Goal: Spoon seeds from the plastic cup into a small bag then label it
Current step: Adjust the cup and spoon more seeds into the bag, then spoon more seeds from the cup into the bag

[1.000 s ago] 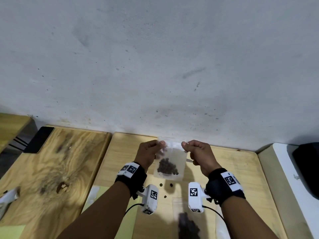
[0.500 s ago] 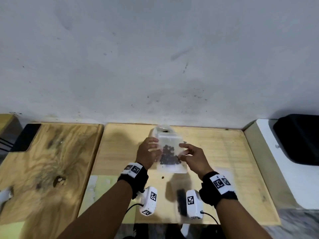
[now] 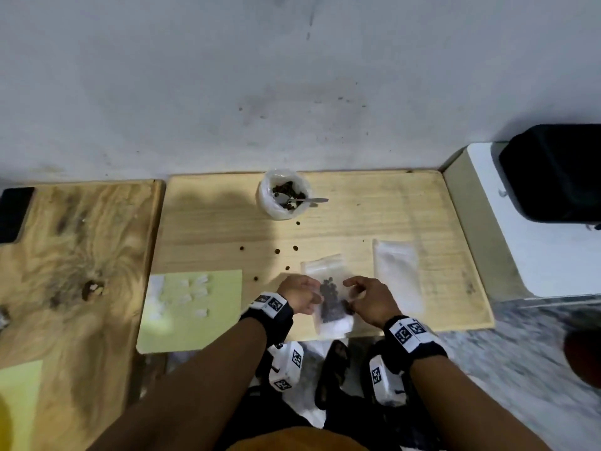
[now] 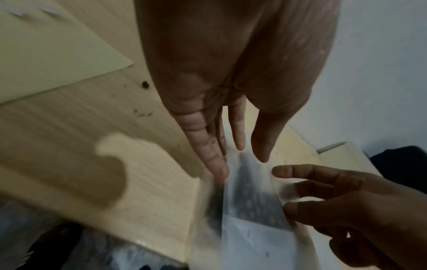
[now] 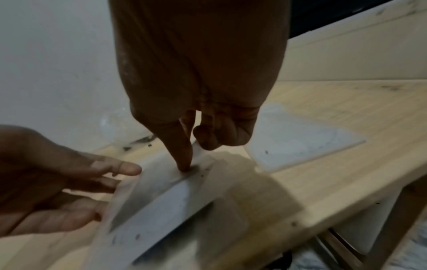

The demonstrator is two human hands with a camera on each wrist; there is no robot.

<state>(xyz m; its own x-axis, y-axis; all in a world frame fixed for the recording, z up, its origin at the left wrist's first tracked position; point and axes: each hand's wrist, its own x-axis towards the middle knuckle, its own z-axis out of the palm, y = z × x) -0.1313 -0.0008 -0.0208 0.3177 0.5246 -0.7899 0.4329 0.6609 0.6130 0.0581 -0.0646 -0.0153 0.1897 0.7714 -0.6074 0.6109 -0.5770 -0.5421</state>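
Lying left on the bench [image 3: 208, 229]: a pale yellow label sheet [image 3: 192, 309] carrying small white stickers. Left hand [image 3: 300, 293] with fingers straight, released, fingertips [image 4: 219, 169] just touching the left edge of the small bag [image 3: 331, 297]. Looks light, thin, limp and slippery, with loose weight shifting inside; best taken by the flat empty strip near the mouth or by both side edges, not the bulge. Clear plastic, flat on the bench near its front edge, dark round seeds [image 3: 331, 302] clustered mid-bag. Right hand [image 3: 369, 299] mostly curled, one finger [image 5: 182, 155] pressing down on the bag, grasping nothing. Farther right, a stack of empty bags [image 3: 395, 271]. Behind, the plastic cup [image 3: 283, 194] with a spoon [image 3: 307, 200].
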